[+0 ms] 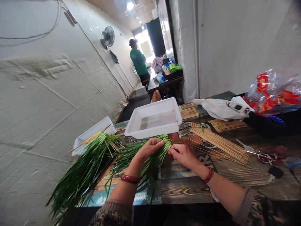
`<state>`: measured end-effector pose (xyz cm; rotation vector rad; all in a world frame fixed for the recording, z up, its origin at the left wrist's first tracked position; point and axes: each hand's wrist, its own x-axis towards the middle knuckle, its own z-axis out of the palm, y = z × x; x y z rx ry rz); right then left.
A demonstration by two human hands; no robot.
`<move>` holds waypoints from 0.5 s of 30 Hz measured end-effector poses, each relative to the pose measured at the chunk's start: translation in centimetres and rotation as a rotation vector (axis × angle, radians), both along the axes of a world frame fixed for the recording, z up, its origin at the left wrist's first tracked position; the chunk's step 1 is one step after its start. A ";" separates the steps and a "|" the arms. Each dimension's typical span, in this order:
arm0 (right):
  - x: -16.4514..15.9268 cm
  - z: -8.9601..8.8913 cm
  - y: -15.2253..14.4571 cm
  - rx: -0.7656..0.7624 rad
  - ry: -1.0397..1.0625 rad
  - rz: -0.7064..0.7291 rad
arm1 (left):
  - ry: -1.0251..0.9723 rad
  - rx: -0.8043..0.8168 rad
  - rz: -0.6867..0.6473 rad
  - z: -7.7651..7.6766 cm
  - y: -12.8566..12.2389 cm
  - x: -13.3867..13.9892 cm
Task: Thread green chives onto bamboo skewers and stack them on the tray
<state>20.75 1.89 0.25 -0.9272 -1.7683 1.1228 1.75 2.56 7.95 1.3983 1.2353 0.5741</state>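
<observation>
A loose bunch of garlic chives (150, 166) lies on the table, its pale cut ends pointing right. My left hand (151, 147) is closed on stems near those ends. Just right of the stem ends, my right hand (182, 153) pinches thumb against fingers; what it holds, if anything, is too small to make out. To the left, a larger pile of chives (87, 169) hangs over the table's front edge, with several thin sticks poking from its stem end. Bamboo skewers (221, 144) lie in a stack to the right of my right hand.
An open white plastic tub (154, 128) stands behind the chives; a second white tray (80, 141) is at the left. A white cloth item (221, 108), keys (275, 172) and a red-and-clear plastic bag (270, 91) lie on the right. A person in green (138, 61) stands far back.
</observation>
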 end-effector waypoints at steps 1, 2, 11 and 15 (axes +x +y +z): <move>0.0 -0.1 0.0 -0.024 0.001 0.002 | 0.011 0.010 0.003 0.0 0.0 0.1; 0.0 -0.2 0.0 -0.051 0.004 0.005 | 0.021 0.022 0.006 -0.1 -0.1 0.2; 0.0 -0.4 -0.3 0.000 -0.022 -0.013 | -0.052 0.032 -0.006 -0.9 -0.2 0.4; -0.1 -0.5 -0.3 0.018 -0.026 -0.020 | -0.115 -0.023 -0.009 -1.9 -0.1 0.4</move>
